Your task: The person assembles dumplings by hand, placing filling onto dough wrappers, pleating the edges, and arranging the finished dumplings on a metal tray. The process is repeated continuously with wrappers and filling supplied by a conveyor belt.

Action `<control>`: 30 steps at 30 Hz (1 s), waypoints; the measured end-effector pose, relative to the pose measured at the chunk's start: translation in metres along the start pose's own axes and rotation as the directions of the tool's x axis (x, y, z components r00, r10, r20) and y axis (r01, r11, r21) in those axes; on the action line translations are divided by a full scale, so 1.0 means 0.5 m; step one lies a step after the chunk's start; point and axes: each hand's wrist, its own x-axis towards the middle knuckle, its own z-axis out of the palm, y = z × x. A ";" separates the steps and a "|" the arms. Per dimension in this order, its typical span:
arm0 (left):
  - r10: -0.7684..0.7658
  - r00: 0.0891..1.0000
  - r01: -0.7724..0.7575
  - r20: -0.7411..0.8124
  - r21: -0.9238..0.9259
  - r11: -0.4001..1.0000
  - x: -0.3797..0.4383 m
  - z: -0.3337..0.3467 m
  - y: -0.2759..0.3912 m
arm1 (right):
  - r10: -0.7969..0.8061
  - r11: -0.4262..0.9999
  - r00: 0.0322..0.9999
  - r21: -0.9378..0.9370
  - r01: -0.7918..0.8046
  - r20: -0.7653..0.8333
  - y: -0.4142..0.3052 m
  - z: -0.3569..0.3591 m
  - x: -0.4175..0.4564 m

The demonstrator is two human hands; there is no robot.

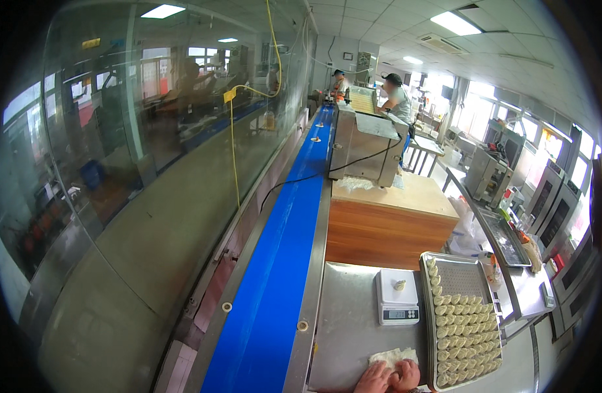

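Observation:
Low in the view, my left hand (374,377) and my right hand (405,374) rest side by side on a crumpled whitish cloth (393,357) lying on the steel table (347,314). Both hands have their fingers curled on its near edge; whether they grip it is not clear. Beyond them stands a white digital scale (398,297) with one dumpling (400,285) on its pan. To the right, a perforated metal tray (463,280) holds several rows of folded dumplings (465,331), with a single column running up its left side.
A blue conveyor belt (276,270) runs along the left, carrying a few small pieces (316,139) far off. A steel machine (364,142) stands on a wooden cabinet (389,231). Two people work beyond it. A side counter (497,250) is at the right, a glass partition (148,196) at the left.

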 end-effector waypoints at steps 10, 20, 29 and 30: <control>0.034 0.999 -0.035 0.011 0.028 0.999 -0.001 -0.004 0.006 | 0.038 0.999 0.998 -0.026 -0.036 0.051 0.015 0.003 -0.023; -0.081 0.949 0.065 0.304 0.062 0.996 0.025 -0.079 0.049 | 0.085 0.982 0.990 0.160 -0.103 0.115 0.011 -0.005 0.021; -0.064 0.947 0.036 0.316 0.092 0.995 0.022 -0.075 0.040 | 0.081 0.986 0.993 0.142 -0.092 0.081 0.018 0.008 0.009; -0.067 0.945 0.053 0.321 0.054 0.997 0.023 -0.073 0.038 | 0.098 0.986 0.990 0.126 -0.110 0.099 0.011 0.000 0.013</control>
